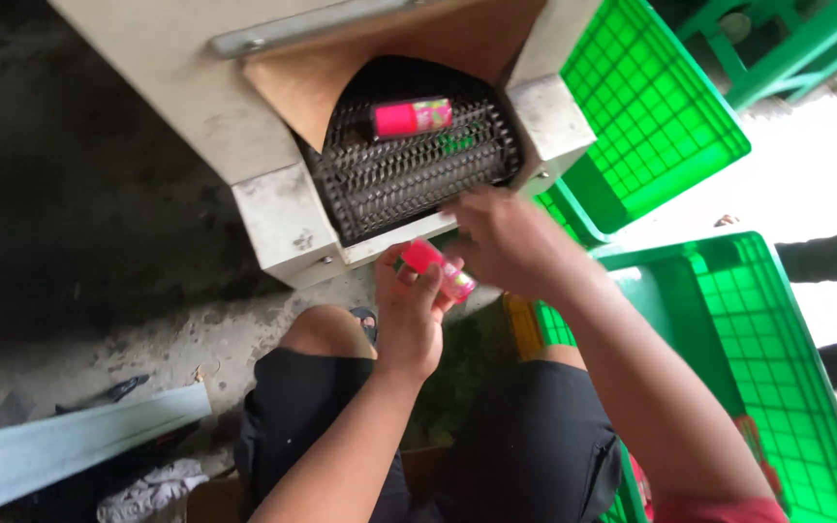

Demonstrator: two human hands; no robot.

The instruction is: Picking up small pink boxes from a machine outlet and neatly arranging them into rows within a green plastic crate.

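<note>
Hands meet just under the mouth of a big grey machine (244,107). The left hand (409,315) is closed around a small pink bottle (438,268). Its fingers wrap the bottle's pink end, and the other end pokes out toward the right hand. The right hand (506,242) sits just beside it, palm down, fingers bent. It touches the far end of the bottle, but I cannot tell if it is gripping it or only resting there.

Inside the machine's opening runs a dark wire mesh belt (409,174). A second pink bottle (412,117) lies on its side on the belt, higher up and well apart from the hands. A brown flap (312,82) hangs over the opening.

The person sits low, in black shorts (525,436), with knees (326,329) bent under the arms.

To the right stand green plastic crates (651,107). One leans up by the machine, and another (777,358) lies beside the right arm.

The ground (99,320) is rough grey concrete. A pale board (60,446) and a crumpled cloth (147,489) lie at the lower left.
</note>
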